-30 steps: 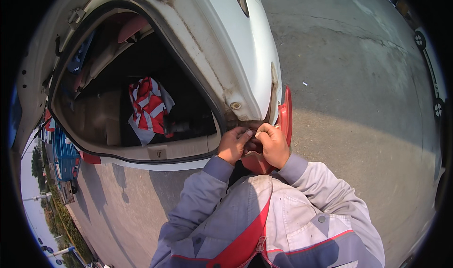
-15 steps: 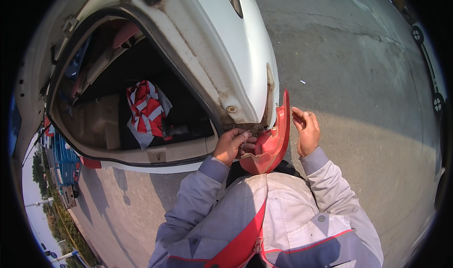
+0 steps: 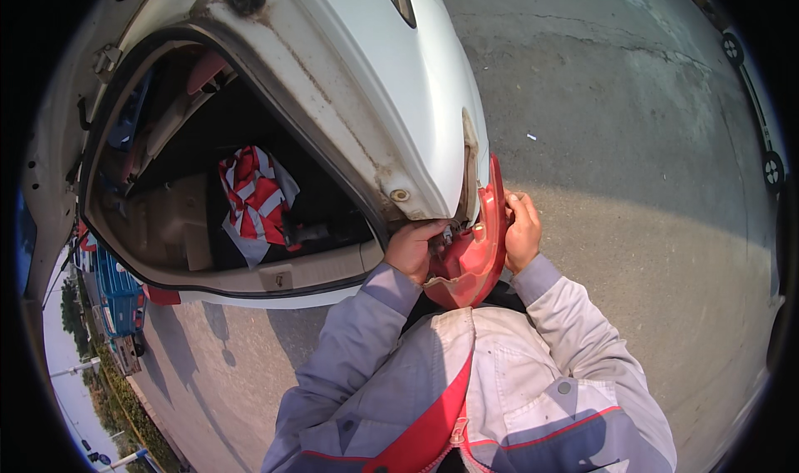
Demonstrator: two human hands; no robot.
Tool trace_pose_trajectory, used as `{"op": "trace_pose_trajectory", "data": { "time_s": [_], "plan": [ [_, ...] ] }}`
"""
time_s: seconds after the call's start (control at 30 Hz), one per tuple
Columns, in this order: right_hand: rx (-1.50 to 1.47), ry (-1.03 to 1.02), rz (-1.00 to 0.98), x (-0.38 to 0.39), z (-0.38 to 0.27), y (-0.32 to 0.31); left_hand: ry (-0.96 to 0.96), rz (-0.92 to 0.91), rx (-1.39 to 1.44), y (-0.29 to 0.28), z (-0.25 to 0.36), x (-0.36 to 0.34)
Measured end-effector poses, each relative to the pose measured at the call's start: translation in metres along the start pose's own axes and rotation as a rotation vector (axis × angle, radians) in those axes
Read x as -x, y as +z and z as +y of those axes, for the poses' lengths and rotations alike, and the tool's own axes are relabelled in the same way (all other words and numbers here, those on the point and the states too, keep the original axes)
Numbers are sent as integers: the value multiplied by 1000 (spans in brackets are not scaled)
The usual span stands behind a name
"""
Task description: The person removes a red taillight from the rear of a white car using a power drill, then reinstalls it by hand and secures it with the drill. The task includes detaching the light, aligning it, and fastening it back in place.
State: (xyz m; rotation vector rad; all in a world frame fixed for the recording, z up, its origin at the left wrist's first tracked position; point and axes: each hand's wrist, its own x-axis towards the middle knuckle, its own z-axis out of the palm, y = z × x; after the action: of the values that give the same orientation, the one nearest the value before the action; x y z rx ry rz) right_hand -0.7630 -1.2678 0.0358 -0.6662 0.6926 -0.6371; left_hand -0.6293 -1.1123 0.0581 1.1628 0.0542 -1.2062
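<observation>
A red car tail light (image 3: pixel 473 280) is out of its recess at the rear corner of a white car (image 3: pixel 433 131), its hollow inner side turned up towards me. My right hand (image 3: pixel 523 233) presses against the lamp's outer side, fingers bent along its edge. At the gap between lamp and body, my left hand (image 3: pixel 409 250) is closed, its fingertips reaching in by the back of the lamp. What those fingertips pinch is hidden. A small light-coloured fitting (image 3: pixel 448 235) shows just beside them. The narrow upper tip of the lamp stands along the body's edge.
The car's boot (image 3: pixel 283 280) is open on the left, with a red and white striped cloth (image 3: pixel 254 198) and a dark tool (image 3: pixel 306 231) inside. Concrete ground (image 3: pixel 616 140) lies to the right. A blue vehicle (image 3: pixel 116 281) stands at the far left.
My right hand has moved left from beside the tail light onto its outer side. The left hand has pushed further into the gap, and the lamp sits slightly closer to the car.
</observation>
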Motion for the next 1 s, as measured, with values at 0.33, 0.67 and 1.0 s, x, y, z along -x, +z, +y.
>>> {"op": "trace_pose_trajectory", "data": {
  "time_s": [0.33,0.67,1.0],
  "plan": [
    [39,-8,4,4,-3,1,109,230,-172,20,4,3],
    [46,5,19,5,-4,5,151,156,-348,30,1,5],
    [53,9,23,5,-5,7,2,73,-461,20,16,0]
  ]
}}
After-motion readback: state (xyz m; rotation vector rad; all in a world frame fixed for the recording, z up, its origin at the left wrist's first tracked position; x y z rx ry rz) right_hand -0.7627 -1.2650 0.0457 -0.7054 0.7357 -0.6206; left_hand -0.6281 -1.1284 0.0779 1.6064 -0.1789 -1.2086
